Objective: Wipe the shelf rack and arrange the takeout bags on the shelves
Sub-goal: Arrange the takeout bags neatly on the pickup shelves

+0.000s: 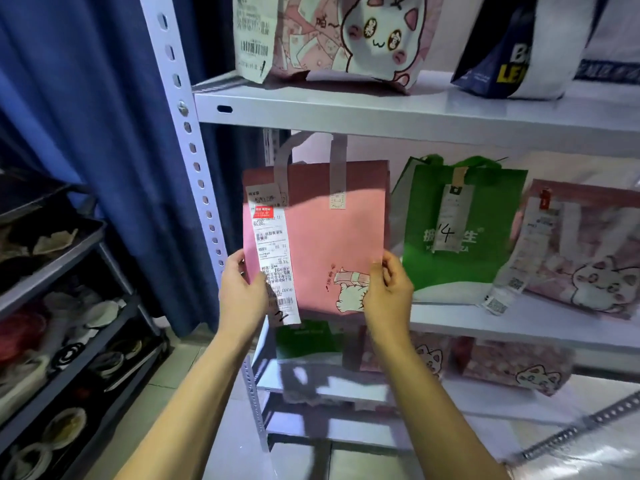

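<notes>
**Both hands on the pink bag**

Now the left hand (pixel 242 289) pinches the lower left edge of the pink takeout bag (pixel 322 237), thumb over its long receipt (pixel 275 261). The right hand (pixel 389 292) grips the lower right edge, fingers curled. Upright, handles up, the bag sits at the middle shelf (pixel 519 327), just beside a green bag (pixel 460 230).

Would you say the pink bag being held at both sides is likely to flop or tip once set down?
The pink bag probably stays fairly stiff: its face looks flat between the left hand and right hand. Being tall and seemingly slim, it may tip.
</notes>
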Available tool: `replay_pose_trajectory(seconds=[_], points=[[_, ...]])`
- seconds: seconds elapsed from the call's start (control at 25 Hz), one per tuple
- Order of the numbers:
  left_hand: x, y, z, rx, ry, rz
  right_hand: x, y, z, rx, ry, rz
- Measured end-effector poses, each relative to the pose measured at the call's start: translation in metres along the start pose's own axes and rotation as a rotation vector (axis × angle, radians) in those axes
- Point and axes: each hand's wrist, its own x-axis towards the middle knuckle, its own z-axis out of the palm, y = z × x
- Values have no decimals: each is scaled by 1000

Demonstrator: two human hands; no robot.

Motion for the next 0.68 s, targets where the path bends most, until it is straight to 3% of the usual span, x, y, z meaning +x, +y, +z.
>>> replay_pose_trajectory(seconds=[0.2, 0.44, 0.68], points=[[-53, 17, -23, -55, 5, 61, -45, -23, -38, 26, 87, -34], [-89, 47, -21, -113, -138, 129, -71, -54, -96, 73, 232, -71], [-115, 95, 29, -215, -318, 222, -72, -99, -167, 91, 348, -134]])
